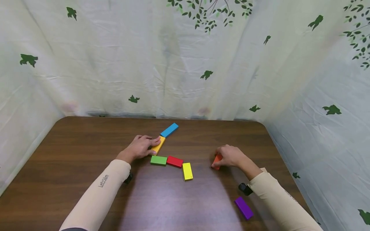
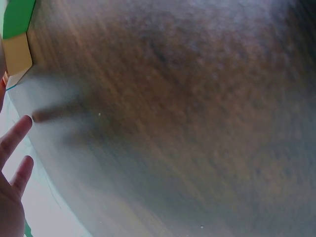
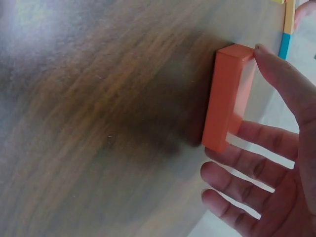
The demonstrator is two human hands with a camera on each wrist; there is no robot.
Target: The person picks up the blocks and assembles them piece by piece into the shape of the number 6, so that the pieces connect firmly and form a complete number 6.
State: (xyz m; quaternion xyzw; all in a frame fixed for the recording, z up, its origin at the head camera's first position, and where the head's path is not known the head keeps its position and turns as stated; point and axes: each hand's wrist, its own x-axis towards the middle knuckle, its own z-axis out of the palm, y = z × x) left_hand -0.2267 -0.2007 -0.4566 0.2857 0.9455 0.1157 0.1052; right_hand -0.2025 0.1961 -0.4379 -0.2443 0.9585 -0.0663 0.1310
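My left hand [image 1: 140, 147] has its thumb and fingertips at an amber block [image 1: 158, 146] lying on the table, pinching it; two other fingers stick out straight in the left wrist view. The far end of the amber block meets a blue block [image 1: 169, 130], its near end a green block [image 1: 158, 160]. On the right, my right hand [image 1: 230, 155] holds an orange block [image 3: 224, 98] between thumb at one end and fingers at the other. The orange block stands on its narrow side close against the table.
A red block [image 1: 174, 161] continues from the green one, and a yellow block [image 1: 187, 171] angles off its right end. Nearer me, a purple block [image 1: 243, 208] lies by my right forearm. Beyond the brown table [image 1: 86, 138] hangs a white curtain [image 1: 115, 64] with leaf prints.
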